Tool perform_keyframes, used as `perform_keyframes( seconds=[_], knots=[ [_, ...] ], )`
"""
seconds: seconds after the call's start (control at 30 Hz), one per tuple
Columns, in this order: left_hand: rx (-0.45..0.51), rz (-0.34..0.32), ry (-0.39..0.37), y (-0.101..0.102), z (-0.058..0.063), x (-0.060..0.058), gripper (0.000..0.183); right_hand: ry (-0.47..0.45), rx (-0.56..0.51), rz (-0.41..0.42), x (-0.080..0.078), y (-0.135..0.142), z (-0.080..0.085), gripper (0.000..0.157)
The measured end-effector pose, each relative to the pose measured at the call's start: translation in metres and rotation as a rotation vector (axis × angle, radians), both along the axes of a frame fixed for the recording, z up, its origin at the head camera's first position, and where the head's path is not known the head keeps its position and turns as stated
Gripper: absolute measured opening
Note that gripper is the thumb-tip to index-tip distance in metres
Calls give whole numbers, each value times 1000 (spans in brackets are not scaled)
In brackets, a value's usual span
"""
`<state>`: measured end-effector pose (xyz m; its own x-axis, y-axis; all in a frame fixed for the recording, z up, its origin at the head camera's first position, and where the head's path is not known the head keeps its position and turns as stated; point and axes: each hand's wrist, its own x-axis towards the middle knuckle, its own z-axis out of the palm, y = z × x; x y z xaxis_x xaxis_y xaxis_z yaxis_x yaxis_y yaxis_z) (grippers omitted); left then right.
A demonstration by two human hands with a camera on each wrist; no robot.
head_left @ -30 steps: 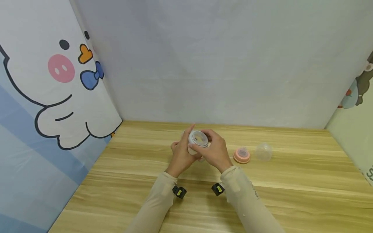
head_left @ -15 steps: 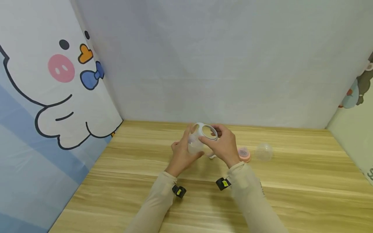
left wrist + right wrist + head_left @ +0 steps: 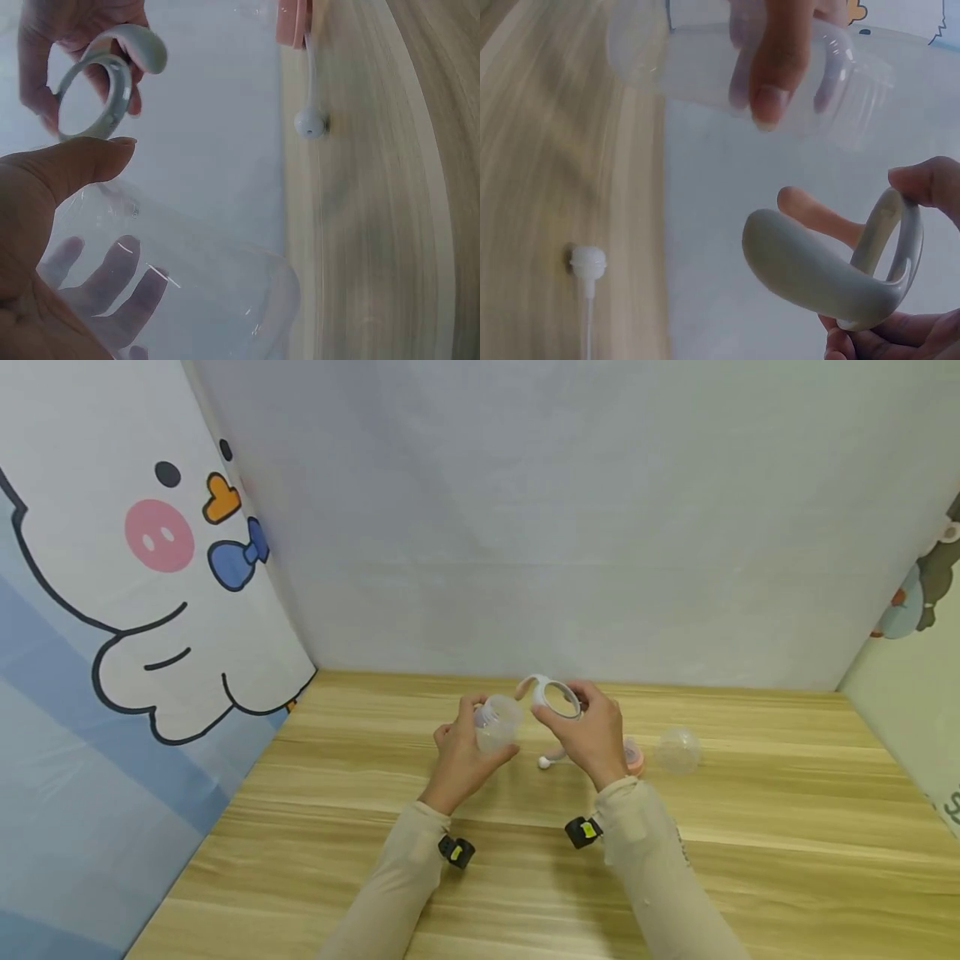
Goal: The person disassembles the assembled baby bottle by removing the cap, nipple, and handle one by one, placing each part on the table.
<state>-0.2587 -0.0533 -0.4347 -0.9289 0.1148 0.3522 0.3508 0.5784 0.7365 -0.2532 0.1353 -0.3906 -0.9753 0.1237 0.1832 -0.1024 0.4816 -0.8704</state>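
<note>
My left hand (image 3: 459,758) grips a clear baby bottle (image 3: 498,731), its threaded neck uncovered and tilted up. Seen from the right wrist, the fingers show through the transparent bottle wall. In my right hand (image 3: 591,731) is a bottle handle (image 3: 802,270), a pale ring with curved grips, pinched by the ring between thumb and fingers. The ring is apart from the bottle, just to the right of its neck. Below it on the table lies a straw with a white weighted ball end (image 3: 310,122). It leads toward a pink nipple collar (image 3: 635,757), partly hidden behind my right hand.
A clear dome cap (image 3: 678,750) stands on the wooden table (image 3: 750,827), right of the pink collar. A pale cloth wall (image 3: 570,527) rises behind the table's far edge. A cartoon-printed curtain (image 3: 67,677) borders the left side.
The handle ring has come off the bottle's neck and moved right with my right hand. The bottle stays in my left hand, its neck now bare. The straw's ball end has come into view.
</note>
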Motion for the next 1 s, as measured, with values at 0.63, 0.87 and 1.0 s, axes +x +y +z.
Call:
perform_keyframes(
  seconds=[0.63, 0.87, 1.0],
  knots=[
    [28, -12, -36, 1, 1, 1, 76, -198, 63, 13, -6, 5, -30, 68],
    [32, -18, -43, 1, -1, 1, 77, -214, 89, 6, -7, 5, -37, 69],
    [33, -18, -35, 1, -1, 1, 77, -228, 103, 8, -8, 6, -42, 70]
  ],
)
